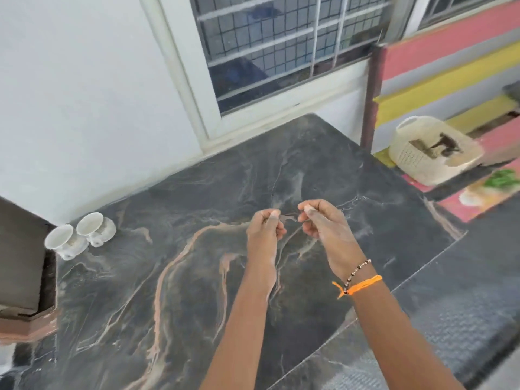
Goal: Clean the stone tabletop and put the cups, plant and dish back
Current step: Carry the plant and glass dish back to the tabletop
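The dark stone tabletop with pink and white veins fills the middle of the view. Two white cups stand side by side at its far left corner by the wall. My left hand and my right hand hover together over the middle of the slab. Both pinch a small thin greyish scrap stretched between their fingertips; what it is I cannot make out. A green plant shows at the right edge, off the table. No dish is in view.
A white wall and a barred window back the table. A woven white basket sits on a striped surface to the right. A dark post stands at the table's far right corner. A brown box edge juts in at left.
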